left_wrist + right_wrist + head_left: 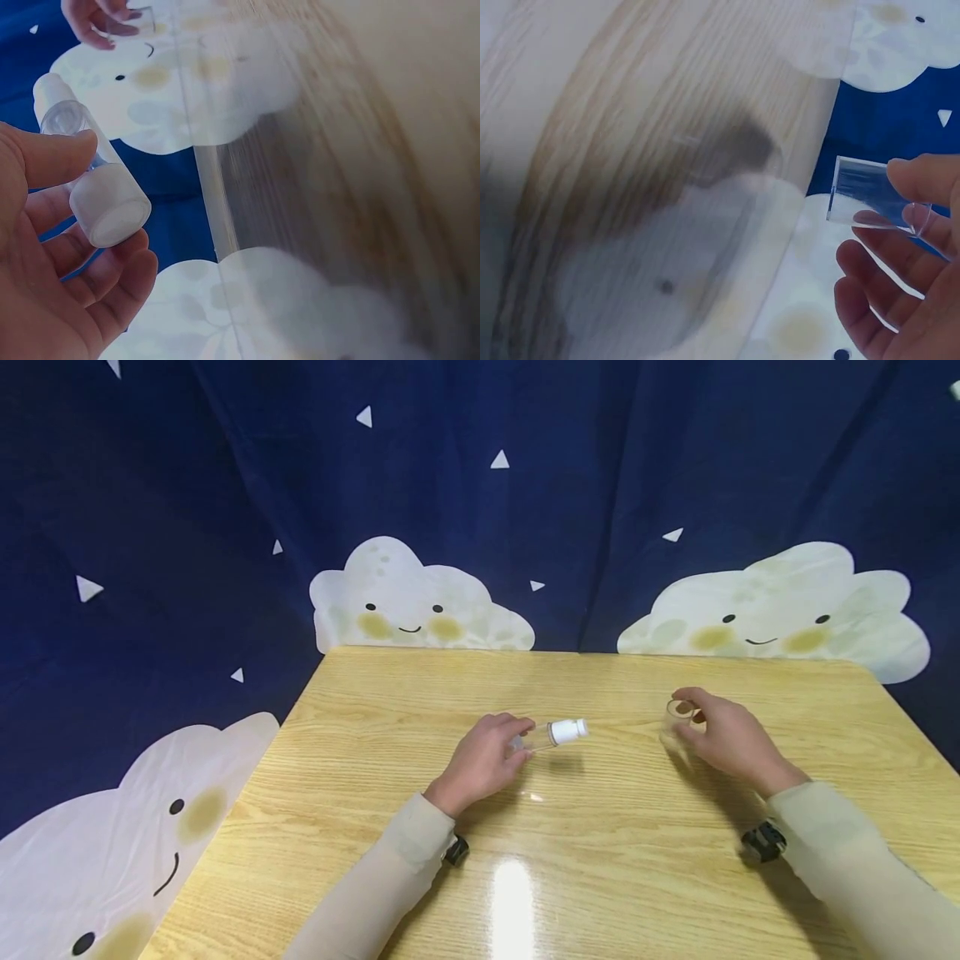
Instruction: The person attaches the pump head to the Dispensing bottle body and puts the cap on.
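My left hand (483, 762) pinches a small clear bottle with a white neck (566, 732) between thumb and fingers. The bottle is tipped nearly sideways above the wooden table, its white end pointing right. Up close in the left wrist view, the bottle (110, 201) has a white base toward the camera, a clear middle partly behind the thumb, and a white far end. Off to the right, my right hand (738, 742) holds a transparent, hollow cap (864, 193) by its sides between thumb and fingers. Bottle and cap are well apart.
The wooden table (420, 852) extends under both hands, with a bright light reflection near its front. A dark blue curtain (450, 493) printed with white clouds and triangles hangs behind it and along the left. Dark wrist devices (763, 842) sit at both sleeves.
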A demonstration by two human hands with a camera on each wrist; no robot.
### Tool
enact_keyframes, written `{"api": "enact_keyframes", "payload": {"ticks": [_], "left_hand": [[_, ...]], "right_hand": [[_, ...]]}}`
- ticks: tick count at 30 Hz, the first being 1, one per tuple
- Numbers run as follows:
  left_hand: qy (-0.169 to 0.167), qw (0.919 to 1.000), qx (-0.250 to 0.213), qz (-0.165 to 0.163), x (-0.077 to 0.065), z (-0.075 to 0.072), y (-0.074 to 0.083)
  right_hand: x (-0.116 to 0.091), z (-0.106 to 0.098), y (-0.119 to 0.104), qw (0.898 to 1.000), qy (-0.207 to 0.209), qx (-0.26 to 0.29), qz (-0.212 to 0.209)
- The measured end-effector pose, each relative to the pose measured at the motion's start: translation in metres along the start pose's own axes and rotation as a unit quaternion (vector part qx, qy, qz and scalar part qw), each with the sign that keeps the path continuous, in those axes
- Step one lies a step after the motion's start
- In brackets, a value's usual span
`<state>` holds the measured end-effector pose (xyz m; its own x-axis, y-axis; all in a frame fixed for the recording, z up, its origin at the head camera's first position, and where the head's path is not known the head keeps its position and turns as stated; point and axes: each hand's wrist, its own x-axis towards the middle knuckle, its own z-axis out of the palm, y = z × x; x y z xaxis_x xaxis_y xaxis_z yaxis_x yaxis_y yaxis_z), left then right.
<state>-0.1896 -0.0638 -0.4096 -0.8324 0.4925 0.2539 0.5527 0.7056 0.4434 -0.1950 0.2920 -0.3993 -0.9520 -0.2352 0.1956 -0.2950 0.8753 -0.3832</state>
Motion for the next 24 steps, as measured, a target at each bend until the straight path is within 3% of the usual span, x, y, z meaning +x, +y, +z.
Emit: {"api": "enact_keyframes", "payload": {"ticks": [14,24], "left_hand": [[-0.001,1.0,-0.004,-0.007,-0.002,-0.001,-0.002],[0.005,1.0,-0.006,-0.005,-0.002,-0.002,-0.003]], "right_hand": [[-0.002,0.0,-0.035,0.999,-0.012,-0.002,-0.03],[0.0,0.001,-0.048,0.998,0.008,-0.006,-0.064]]}}
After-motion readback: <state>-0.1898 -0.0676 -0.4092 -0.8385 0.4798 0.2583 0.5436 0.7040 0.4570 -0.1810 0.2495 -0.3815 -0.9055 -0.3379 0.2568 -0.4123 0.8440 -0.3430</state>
